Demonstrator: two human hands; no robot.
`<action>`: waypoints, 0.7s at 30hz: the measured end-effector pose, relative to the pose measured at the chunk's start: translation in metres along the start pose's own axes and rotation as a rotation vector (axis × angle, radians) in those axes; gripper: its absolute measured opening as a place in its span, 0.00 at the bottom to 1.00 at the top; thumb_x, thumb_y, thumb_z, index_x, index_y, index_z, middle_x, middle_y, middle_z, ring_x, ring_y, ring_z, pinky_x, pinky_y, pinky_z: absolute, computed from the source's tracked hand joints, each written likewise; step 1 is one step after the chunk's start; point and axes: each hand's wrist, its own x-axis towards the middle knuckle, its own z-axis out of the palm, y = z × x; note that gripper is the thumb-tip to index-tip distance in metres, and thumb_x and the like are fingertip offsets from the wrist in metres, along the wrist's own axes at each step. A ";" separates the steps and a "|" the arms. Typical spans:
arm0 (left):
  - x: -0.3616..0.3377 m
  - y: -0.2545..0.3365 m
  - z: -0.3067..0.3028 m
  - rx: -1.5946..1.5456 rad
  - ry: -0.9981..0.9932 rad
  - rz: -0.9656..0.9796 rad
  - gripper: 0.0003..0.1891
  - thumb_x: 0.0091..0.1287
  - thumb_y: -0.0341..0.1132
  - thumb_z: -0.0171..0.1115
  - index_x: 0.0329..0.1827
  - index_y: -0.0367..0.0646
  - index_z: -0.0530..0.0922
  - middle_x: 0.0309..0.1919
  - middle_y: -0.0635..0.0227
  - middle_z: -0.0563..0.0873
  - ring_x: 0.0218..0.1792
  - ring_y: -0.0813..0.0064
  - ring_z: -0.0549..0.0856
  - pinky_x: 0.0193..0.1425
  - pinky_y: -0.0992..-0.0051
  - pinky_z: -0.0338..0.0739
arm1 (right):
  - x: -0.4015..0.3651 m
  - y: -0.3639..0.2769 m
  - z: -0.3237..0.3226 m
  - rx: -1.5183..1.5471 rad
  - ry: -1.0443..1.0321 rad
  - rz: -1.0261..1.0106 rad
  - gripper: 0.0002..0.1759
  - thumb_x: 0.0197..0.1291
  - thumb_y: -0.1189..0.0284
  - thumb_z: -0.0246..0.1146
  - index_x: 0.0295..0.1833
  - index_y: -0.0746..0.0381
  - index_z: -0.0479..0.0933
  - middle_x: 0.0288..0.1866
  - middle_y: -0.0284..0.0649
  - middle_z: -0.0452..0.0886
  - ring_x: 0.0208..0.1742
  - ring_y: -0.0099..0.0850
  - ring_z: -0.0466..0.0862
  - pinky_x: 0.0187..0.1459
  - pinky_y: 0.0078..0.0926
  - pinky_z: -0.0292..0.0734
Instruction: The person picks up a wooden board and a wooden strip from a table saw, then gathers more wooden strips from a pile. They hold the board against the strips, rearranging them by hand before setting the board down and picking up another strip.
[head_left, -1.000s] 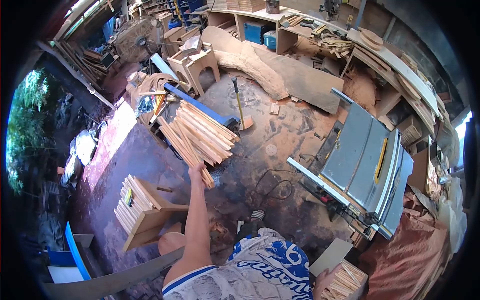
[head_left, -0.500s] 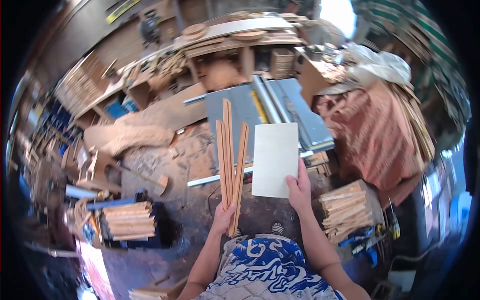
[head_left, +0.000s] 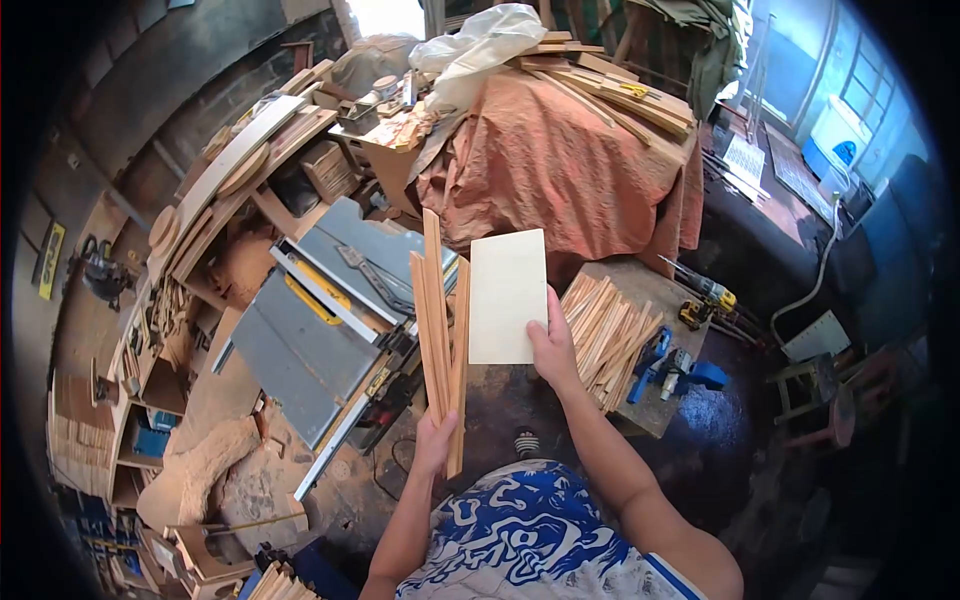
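Several long wooden strips (head_left: 430,320) stand upright in my left hand (head_left: 436,440), which is closed around their lower ends. Their tops fan slightly apart. In my right hand (head_left: 553,340) is a thin, pale rectangular board (head_left: 508,298), gripped at its lower right edge with the thumb on its face. The board is held upright just right of the strips, and its left edge is close to the rightmost strip. Behind both lies a grey table saw (head_left: 310,350) with a yellow-marked fence.
On a low bench to the right lie a pile of wooden sticks (head_left: 607,335), a yellow drill (head_left: 708,292) and blue clamps (head_left: 655,362). A reddish cloth (head_left: 580,165) covers a stack ahead, with planks (head_left: 620,90) on top. Shelving with wood pieces (head_left: 215,170) runs along the left.
My view has turned to the right, so the table saw now sits left and the bench with sticks is nearer the middle. Both hands keep hold of the strips and board.
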 end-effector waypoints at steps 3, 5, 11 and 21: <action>0.030 -0.003 0.043 0.006 -0.053 0.024 0.17 0.77 0.42 0.65 0.58 0.39 0.78 0.38 0.72 0.83 0.35 0.80 0.83 0.40 0.75 0.80 | 0.010 0.008 -0.038 -0.073 0.092 0.007 0.39 0.67 0.80 0.52 0.84 0.67 0.53 0.79 0.55 0.70 0.80 0.42 0.70 0.78 0.35 0.61; 0.048 -0.007 0.064 0.059 -0.084 0.033 0.16 0.77 0.39 0.64 0.60 0.37 0.78 0.39 0.72 0.84 0.36 0.80 0.83 0.40 0.75 0.80 | 0.015 0.013 -0.063 -0.110 0.126 0.020 0.39 0.68 0.79 0.52 0.84 0.68 0.53 0.79 0.57 0.69 0.80 0.44 0.70 0.78 0.37 0.62; 0.083 -0.002 0.119 0.186 -0.212 0.008 0.18 0.77 0.36 0.63 0.63 0.35 0.78 0.42 0.71 0.85 0.39 0.81 0.82 0.44 0.76 0.79 | 0.027 0.032 -0.139 -0.202 0.241 0.049 0.43 0.67 0.78 0.53 0.87 0.66 0.47 0.79 0.60 0.69 0.79 0.46 0.71 0.77 0.35 0.63; 0.119 0.005 0.182 0.188 -0.430 -0.014 0.18 0.77 0.38 0.64 0.60 0.33 0.79 0.44 0.69 0.86 0.43 0.81 0.81 0.50 0.75 0.79 | 0.015 0.009 -0.212 -0.302 0.403 0.124 0.45 0.67 0.78 0.54 0.87 0.65 0.44 0.78 0.62 0.70 0.78 0.47 0.74 0.75 0.33 0.66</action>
